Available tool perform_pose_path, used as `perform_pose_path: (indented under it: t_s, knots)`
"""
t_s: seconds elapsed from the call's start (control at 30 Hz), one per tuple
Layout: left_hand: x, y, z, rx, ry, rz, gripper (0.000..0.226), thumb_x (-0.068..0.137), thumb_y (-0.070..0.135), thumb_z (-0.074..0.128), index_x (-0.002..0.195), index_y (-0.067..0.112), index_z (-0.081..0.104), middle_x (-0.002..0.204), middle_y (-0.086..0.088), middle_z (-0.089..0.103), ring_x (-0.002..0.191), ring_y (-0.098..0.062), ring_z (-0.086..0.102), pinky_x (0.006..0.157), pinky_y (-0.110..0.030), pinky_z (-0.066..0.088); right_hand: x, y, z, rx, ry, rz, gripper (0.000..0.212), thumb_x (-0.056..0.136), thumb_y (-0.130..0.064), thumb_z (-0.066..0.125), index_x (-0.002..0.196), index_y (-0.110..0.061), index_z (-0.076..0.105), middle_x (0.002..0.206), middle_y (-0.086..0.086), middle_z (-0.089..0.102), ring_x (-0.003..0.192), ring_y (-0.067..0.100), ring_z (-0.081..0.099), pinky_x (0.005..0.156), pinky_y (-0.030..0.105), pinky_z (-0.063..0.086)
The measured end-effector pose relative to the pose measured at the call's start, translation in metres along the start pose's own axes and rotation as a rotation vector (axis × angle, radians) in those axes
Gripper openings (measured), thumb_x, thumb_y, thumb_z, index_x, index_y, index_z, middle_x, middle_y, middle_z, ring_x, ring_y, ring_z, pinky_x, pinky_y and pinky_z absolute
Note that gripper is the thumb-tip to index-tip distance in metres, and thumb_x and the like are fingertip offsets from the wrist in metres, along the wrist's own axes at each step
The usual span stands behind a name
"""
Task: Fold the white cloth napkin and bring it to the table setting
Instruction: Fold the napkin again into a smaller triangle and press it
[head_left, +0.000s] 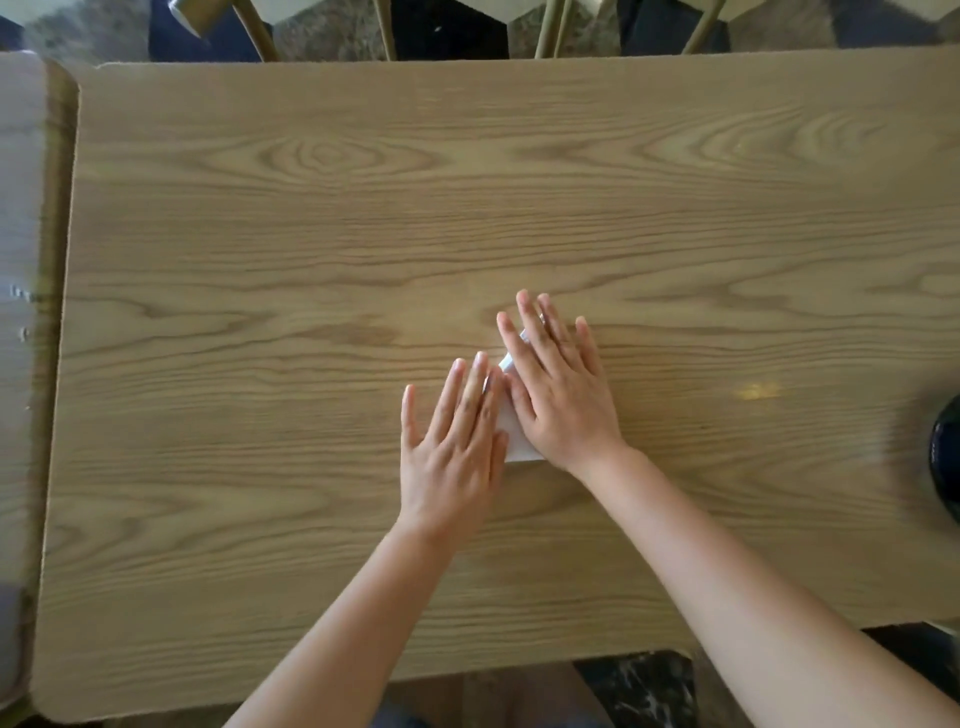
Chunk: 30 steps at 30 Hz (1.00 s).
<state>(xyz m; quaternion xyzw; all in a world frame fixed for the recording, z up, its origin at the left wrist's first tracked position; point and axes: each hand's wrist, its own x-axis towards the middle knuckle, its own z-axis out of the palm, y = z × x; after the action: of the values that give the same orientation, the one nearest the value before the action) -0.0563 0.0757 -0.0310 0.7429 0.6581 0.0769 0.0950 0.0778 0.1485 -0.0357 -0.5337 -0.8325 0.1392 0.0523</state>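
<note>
The white cloth napkin (511, 436) lies folded small on the wooden table (311, 234), almost wholly covered by my hands. Only a white strip shows between them and a corner near my right wrist. My left hand (452, 447) lies flat, fingers spread, on its left part. My right hand (558, 395) lies flat on its right part, fingers stretched away from me, a ring on one finger. Both palms press down on the cloth.
A dark round object (946, 452) is cut off by the right edge. A second table (21, 312) adjoins on the left. Chair legs (550, 26) stand beyond the far edge. Dark marble floor (639, 686) shows below the near edge.
</note>
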Motion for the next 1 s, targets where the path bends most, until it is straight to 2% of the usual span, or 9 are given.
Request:
perform_pose_path:
  t_s: [0.2,0.3,0.4,0.53,0.63,0.77,0.9,0.97,1.0]
  knots:
    - [0.002,-0.008,0.007,0.004,-0.051,0.081,0.053,0.094,0.029,0.031,0.143,0.008,0.035,0.151,-0.006,0.028,0.140,-0.020,0.026,0.113,-0.042,0.020,0.003,0.003,0.013,0.007,0.035,0.006,0.053,0.094,-0.032,0.028,0.146,-0.018,0.025,0.156,0.006,0.015,0.144,0.017,0.004,0.116,0.047,0.009]
    - [0.008,-0.007,0.004,-0.011,-0.069,0.079,0.054,0.093,0.029,0.032,0.141,0.005,0.037,0.148,-0.010,0.036,0.138,-0.023,0.031,0.113,-0.043,0.023,0.006,0.001,0.010,0.010,0.019,0.015,0.053,0.093,-0.031,0.028,0.145,-0.017,0.028,0.155,0.007,0.020,0.144,0.019,0.010,0.115,0.046,0.012]
    - [0.003,-0.008,-0.005,-0.028,-0.091,0.101,0.053,0.093,0.029,0.032,0.140,0.005,0.039,0.148,-0.008,0.037,0.137,-0.023,0.033,0.112,-0.045,0.028,0.003,-0.001,0.000,0.007,-0.046,0.002,0.054,0.093,-0.033,0.027,0.145,-0.020,0.026,0.156,0.007,0.018,0.144,0.021,0.009,0.115,0.049,0.013]
    - [-0.013,-0.030,-0.009,0.003,-0.098,0.302,0.051,0.095,0.032,0.032,0.140,0.008,0.040,0.149,-0.003,0.030,0.137,-0.023,0.030,0.111,-0.039,0.023,0.009,0.028,-0.016,-0.122,-0.200,-0.236,0.057,0.091,-0.041,0.024,0.146,-0.026,0.023,0.156,0.003,0.017,0.144,0.023,0.011,0.112,0.056,0.016]
    - [-0.028,-0.054,-0.010,0.043,-0.139,0.368,0.054,0.096,0.035,0.029,0.143,0.009,0.032,0.151,-0.003,0.026,0.138,-0.021,0.027,0.113,-0.038,0.020,0.015,0.045,-0.018,-0.211,-0.249,-0.342,0.058,0.092,-0.043,0.019,0.148,-0.027,0.013,0.155,-0.004,0.004,0.142,0.017,-0.002,0.114,0.053,0.012]
    - [-0.044,-0.071,-0.009,0.070,-0.176,0.339,0.059,0.095,0.036,0.031,0.147,0.013,0.018,0.154,-0.001,0.020,0.141,-0.016,0.022,0.113,-0.045,0.019,0.013,0.045,-0.013,-0.201,-0.226,-0.320,0.059,0.092,-0.042,0.017,0.147,-0.026,0.008,0.153,-0.005,-0.002,0.142,0.017,-0.004,0.115,0.050,0.007]
    - [-0.045,-0.062,-0.020,0.125,-0.186,0.328,0.063,0.091,0.043,0.033,0.145,0.009,0.028,0.152,-0.003,0.025,0.138,-0.019,0.028,0.109,-0.056,0.022,0.009,0.037,-0.021,-0.302,-0.184,-0.296,0.058,0.094,-0.043,0.018,0.146,-0.025,-0.001,0.156,-0.002,0.000,0.142,0.017,-0.006,0.114,0.054,0.004]
    - [-0.043,-0.054,-0.028,0.041,-0.140,0.302,0.059,0.091,0.041,0.034,0.140,0.008,0.041,0.148,-0.004,0.038,0.134,-0.021,0.038,0.107,-0.056,0.027,-0.003,0.028,-0.025,-0.258,-0.107,-0.226,0.063,0.093,-0.042,0.031,0.146,-0.023,0.004,0.156,0.002,0.008,0.142,0.020,-0.001,0.112,0.057,0.006]
    - [-0.037,-0.048,-0.033,-0.026,-0.099,0.261,0.053,0.091,0.038,0.036,0.133,0.009,0.051,0.140,-0.006,0.050,0.127,-0.022,0.048,0.103,-0.053,0.035,-0.011,0.024,-0.024,-0.201,-0.057,-0.169,0.067,0.091,-0.042,0.040,0.146,-0.021,0.008,0.156,0.003,0.009,0.141,0.021,0.002,0.111,0.058,0.007]
